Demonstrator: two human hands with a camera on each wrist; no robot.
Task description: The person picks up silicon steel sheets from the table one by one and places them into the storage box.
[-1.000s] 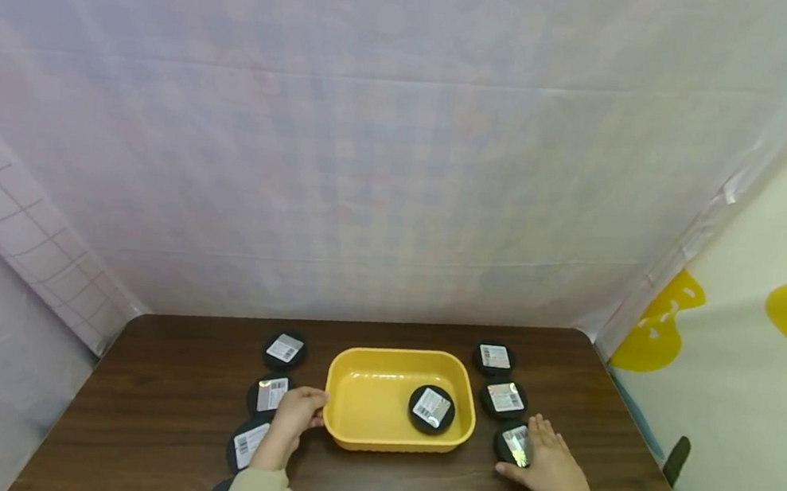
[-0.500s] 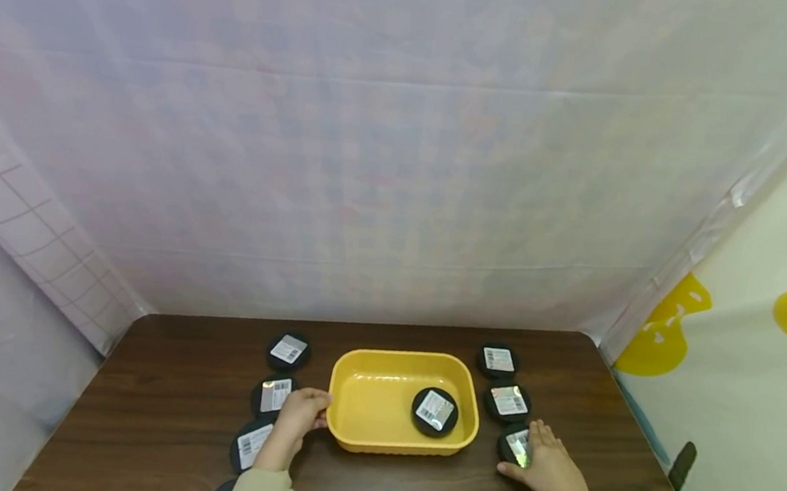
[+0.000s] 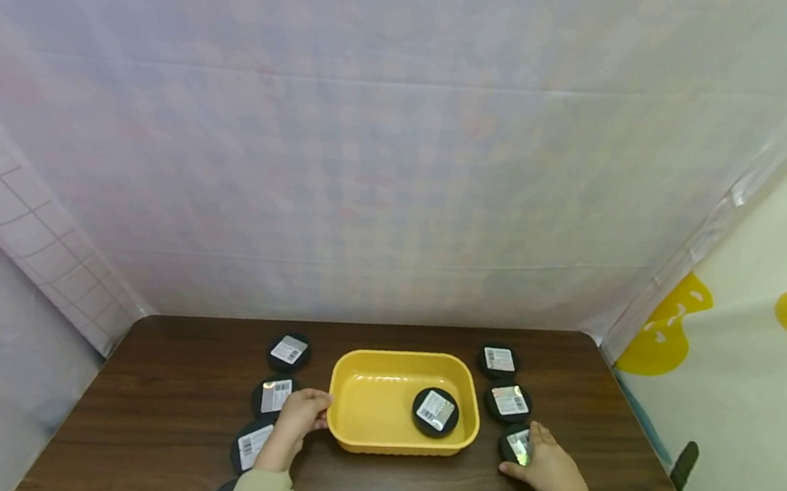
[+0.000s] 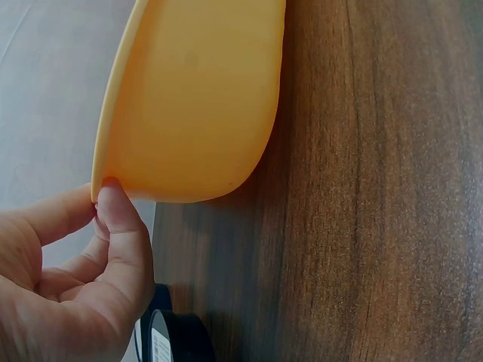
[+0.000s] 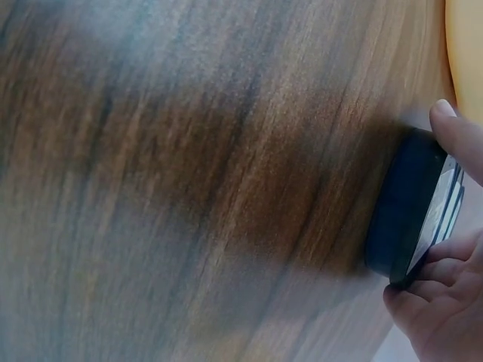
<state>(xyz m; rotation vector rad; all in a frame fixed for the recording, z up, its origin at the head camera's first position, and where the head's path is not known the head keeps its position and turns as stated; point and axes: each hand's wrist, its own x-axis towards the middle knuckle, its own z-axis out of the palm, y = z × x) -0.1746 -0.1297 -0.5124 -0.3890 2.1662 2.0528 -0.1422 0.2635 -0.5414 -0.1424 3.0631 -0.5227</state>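
Note:
My left hand (image 3: 299, 416) pinches the left rim of a yellow plastic basin (image 3: 401, 448) between thumb and fingers; the left wrist view shows that thumb pressed on the basin wall (image 4: 196, 113). One flat black round container (image 3: 426, 425) with a white barcode label lies inside the basin, on its right half. To the right of the basin, my right hand (image 3: 551, 474) holds a similar black round container (image 3: 513, 448). In the right wrist view, thumb and fingers lie at opposite sides of this container (image 5: 404, 207), its label partly hidden by the hand.
Two more labelled black containers (image 3: 508, 402) lie behind the right hand. On the left, several others form a column (image 3: 289, 351), partly covered by the left hand and sleeve. The dark wooden table (image 3: 163, 381) ends at a pale curtain (image 3: 384, 196) behind.
The head view has shifted slightly. My right hand's fingers have drawn in a little around the black container. The left hand still pinches the basin rim.

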